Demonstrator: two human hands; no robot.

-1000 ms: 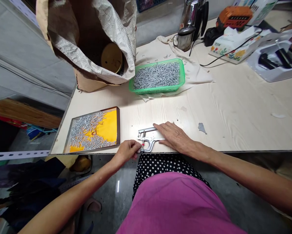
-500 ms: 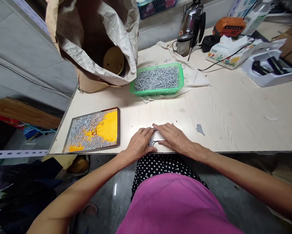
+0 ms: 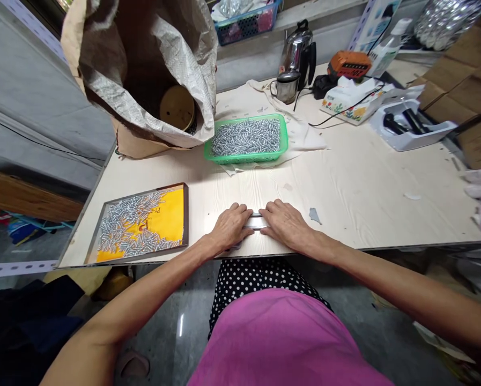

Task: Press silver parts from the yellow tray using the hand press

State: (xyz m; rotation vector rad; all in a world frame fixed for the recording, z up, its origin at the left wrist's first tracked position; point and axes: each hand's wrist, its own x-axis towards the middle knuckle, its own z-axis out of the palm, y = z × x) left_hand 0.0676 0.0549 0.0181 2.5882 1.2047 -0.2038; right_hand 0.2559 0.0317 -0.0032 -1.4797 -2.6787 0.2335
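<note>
Close to the table's front edge, my left hand [image 3: 231, 225] and my right hand [image 3: 283, 224] grip a flat silvery metal piece [image 3: 257, 221] from its two ends. Thumbs lie on the near side and fingers on the far side; the ends are covered by my hands, so its full shape is hidden. Left of my hands lies a shallow tray [image 3: 186, 214] holding many small silvery screw-like pins [image 3: 127, 212] over a yellow sheet [image 3: 170, 217]. Beyond my hands, a green plastic basket [image 3: 246, 158] is heaped with similar small metal pins [image 3: 248, 135].
A large woven sack [image 3: 99, 86] stands open at the back left. Along the back are a steel kettle [image 3: 296, 48], a lidded cup [image 3: 287, 87], an orange battery pack [image 3: 349, 64], a tissue pack [image 3: 347, 99] and a white tray [image 3: 409, 136]. A grey scrap [image 3: 315, 215] lies right of my hands.
The metal piece now lies straight between my hands, with a bright flat strip showing; before, a bent edge showed. My right hand has shifted to its end. The camera view has turned slightly right.
</note>
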